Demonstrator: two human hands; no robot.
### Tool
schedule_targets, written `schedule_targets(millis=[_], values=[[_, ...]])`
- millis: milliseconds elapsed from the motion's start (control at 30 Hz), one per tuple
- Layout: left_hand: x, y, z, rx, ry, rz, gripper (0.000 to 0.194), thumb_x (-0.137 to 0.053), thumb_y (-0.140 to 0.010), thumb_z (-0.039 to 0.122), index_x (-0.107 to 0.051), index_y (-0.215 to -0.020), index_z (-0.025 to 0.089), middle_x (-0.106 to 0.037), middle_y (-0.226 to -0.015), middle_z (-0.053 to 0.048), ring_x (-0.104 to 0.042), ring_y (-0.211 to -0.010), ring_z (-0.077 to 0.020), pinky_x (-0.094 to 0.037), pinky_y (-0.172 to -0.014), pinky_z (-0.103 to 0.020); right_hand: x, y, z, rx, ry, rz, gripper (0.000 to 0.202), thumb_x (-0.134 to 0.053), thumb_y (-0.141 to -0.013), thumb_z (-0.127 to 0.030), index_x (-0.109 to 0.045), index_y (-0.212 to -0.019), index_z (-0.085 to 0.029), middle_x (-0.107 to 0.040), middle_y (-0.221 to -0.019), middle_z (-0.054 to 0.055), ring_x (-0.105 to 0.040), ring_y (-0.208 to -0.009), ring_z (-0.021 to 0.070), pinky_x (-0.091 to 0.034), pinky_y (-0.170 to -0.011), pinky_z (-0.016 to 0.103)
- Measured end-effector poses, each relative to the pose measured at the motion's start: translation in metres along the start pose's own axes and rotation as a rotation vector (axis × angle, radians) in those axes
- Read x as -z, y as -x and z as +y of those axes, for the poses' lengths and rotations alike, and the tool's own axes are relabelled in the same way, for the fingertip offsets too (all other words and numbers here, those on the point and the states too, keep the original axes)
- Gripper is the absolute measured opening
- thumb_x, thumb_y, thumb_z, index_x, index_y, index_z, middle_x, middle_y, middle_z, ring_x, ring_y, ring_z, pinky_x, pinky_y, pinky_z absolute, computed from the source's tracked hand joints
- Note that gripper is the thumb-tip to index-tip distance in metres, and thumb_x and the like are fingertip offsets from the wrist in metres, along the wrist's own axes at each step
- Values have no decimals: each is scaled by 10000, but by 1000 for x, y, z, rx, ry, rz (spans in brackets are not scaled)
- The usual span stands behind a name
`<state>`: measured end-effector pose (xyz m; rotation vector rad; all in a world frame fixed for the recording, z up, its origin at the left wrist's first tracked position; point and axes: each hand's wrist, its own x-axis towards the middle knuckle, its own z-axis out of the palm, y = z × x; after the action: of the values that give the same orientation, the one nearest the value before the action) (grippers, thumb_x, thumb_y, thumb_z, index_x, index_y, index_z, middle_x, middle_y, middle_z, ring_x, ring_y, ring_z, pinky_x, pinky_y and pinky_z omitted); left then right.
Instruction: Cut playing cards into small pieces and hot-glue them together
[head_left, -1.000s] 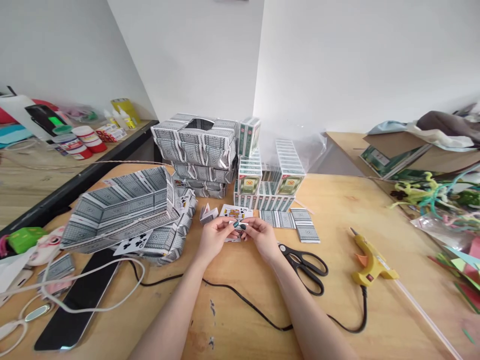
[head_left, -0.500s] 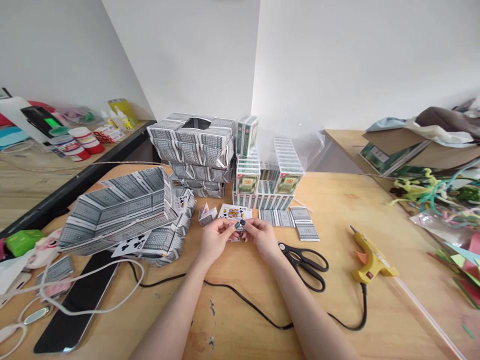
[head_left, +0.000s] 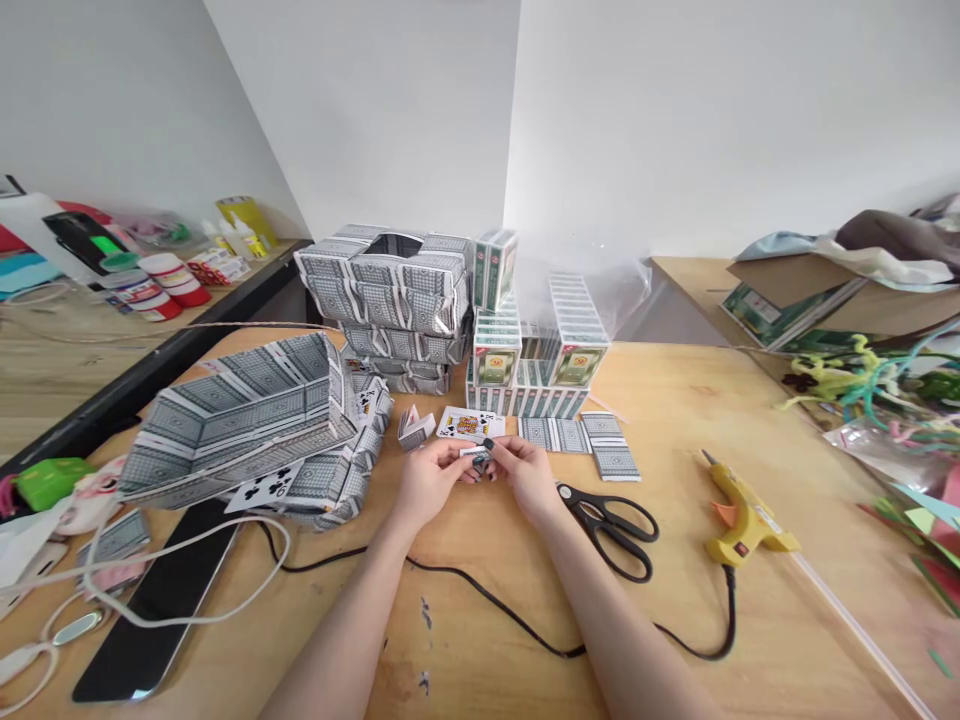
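Note:
Both my left hand [head_left: 433, 482] and my right hand [head_left: 523, 474] are closed on one small playing card [head_left: 475, 456], its patterned grey part and white edge showing between the fingertips. Most of that card is hidden by my fingers. Just beyond it lies a face-up king card [head_left: 466, 424] on the table. A folded card [head_left: 415, 428] stands to the left of it. To the right, several cards [head_left: 555, 434] lie back up, one pair set at an angle. Black-handled scissors [head_left: 611, 525] rest beside my right wrist.
A yellow glue gun [head_left: 739, 525] lies at the right, its black cord [head_left: 487, 597] running under my forearms. Boxes made of cards [head_left: 382, 285] are stacked behind, next to piled card packs [head_left: 574, 362]. An open card tray [head_left: 247, 420] and a phone [head_left: 154, 605] are at the left.
The card between my fingertips has turned, so more of its patterned and white surface shows. My hands stay in nearly the same place.

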<state>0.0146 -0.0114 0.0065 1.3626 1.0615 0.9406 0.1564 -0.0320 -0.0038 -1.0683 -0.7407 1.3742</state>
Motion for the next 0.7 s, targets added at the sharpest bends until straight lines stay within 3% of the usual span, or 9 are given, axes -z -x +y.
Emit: schedule_targets(millis=[533, 700], values=[[-9, -1, 4, 118, 96, 63, 248, -633, -687, 356, -571, -735, 121, -669, -618, -41, -617, -478, -144, -535, -471, -258, -5, 4, 9, 49, -57, 49, 267, -683, -653, -411, -598, -673, -159, -566, -511, -18, -482, -437, 103, -396, -481, 245], [-12, 0, 0, 74, 49, 57, 233, -582, -730, 370, -535, -738, 141, -664, -627, -31, -613, -465, -146, -525, -447, -263, -5, 4, 8, 29, -24, 52, 311, -662, -663, -452, -589, -708, -154, -561, -540, -14, -490, -460, 104, -405, -484, 240]])
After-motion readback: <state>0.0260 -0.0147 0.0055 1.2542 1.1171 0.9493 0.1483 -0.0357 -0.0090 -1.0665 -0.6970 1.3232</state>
